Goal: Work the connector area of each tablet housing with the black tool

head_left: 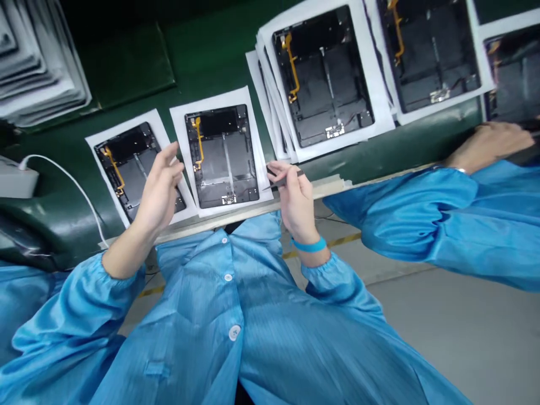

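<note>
My left hand (160, 191) hangs with fingers apart over a tablet housing (130, 174), which lies on a white paper sheet (99, 154) and has a yellow flex cable. It holds nothing. My right hand (295, 199) pinches a thin black tool (287, 179), perhaps tweezers, beside the right edge of a second housing (221, 160). That housing lies on its own sheet (179, 124). A blue wrist strap (309, 245) circles my right wrist. Farther right, a stack of papers and housings (323, 79) rises near the bench edge.
A co-worker's blue sleeve and hand (485, 146) reach in at right, beside more housings (430, 56). A white power adapter (17, 177) and cable sit at left, stacked white sheets (37, 62) at top left, on a green bench mat (126, 62). Grey floor lies below.
</note>
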Available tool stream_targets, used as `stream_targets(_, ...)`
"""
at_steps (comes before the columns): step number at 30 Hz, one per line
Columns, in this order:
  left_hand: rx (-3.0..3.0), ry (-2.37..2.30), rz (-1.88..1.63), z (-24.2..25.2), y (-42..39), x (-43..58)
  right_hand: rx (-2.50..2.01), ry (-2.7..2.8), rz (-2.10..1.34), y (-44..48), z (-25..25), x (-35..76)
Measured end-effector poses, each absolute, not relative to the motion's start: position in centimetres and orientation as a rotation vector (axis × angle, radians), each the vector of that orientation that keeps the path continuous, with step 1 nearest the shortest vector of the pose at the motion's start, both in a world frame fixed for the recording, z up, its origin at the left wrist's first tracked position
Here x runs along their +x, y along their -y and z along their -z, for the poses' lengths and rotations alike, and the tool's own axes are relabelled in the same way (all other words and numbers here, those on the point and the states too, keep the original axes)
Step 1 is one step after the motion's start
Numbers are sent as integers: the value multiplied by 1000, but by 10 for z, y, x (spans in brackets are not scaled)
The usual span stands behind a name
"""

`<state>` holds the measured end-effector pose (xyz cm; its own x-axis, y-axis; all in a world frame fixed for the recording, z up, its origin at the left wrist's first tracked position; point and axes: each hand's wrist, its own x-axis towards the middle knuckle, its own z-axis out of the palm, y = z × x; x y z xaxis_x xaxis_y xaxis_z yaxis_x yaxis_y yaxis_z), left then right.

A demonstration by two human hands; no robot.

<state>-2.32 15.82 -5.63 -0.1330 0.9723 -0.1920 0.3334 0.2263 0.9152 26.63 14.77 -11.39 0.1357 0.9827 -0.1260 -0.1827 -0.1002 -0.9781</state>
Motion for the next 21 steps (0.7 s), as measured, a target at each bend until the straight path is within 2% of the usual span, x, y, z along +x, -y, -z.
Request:
stream_targets(6, 746, -1603, -1012, 59, -176, -42, -1193, 756, -1480, -155, 109, 276)
stream_targets(14, 845, -1582, -780, 66, -216, -61, -1206, 854, -1482, -163, 116, 280)
stream_targets(21, 802, -1553, -738, 64, -224, -28, -1210, 832, -1556, -165, 114, 284)
